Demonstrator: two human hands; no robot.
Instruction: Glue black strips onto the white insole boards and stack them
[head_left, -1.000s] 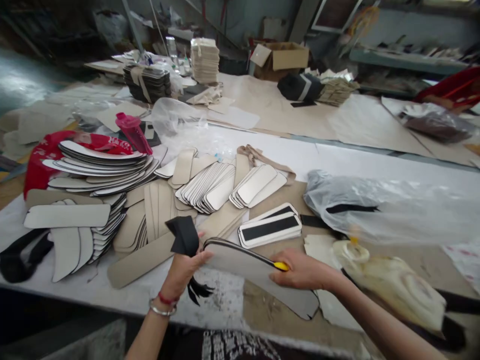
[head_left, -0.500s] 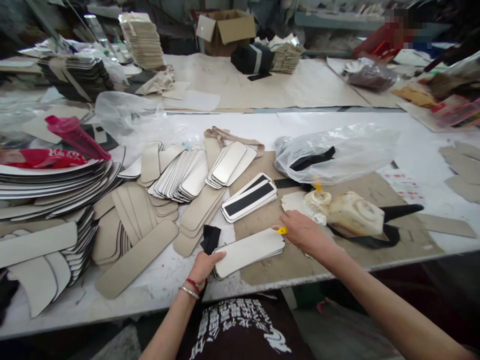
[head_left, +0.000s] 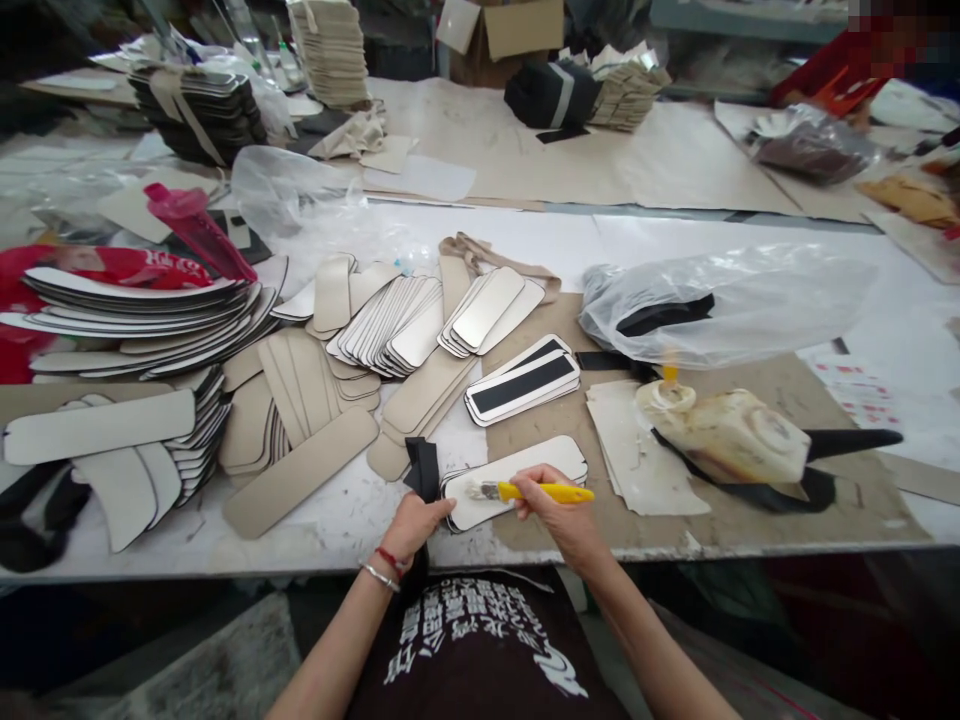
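A yellow-handled brush (head_left: 551, 493) is gripped in my right hand (head_left: 559, 510), its bristles on the top white strip (head_left: 540, 463) of a small stack at the table's front. My left hand (head_left: 417, 522) presses its thumb on the strip's left end; its other fingers are closed around the lower end of a black band (head_left: 424, 468). Just behind lie white strips with a black centre (head_left: 525, 385). To the right, a stained white bottle (head_left: 739, 435) lies on its side beside pale sheets (head_left: 637, 445).
Beige strips (head_left: 300, 475) and fanned white strips (head_left: 397, 320) cover the left side. A clear plastic bag (head_left: 757, 300) lies behind the bottle. Further back are a cardboard box (head_left: 521, 35) and a black bundle (head_left: 551, 95). A red sleeve shows at top right.
My right hand has moved left from the strip's right end, and the brush bristles now lie on the strip's left part. My left hand stays at the left end. The view has shifted.
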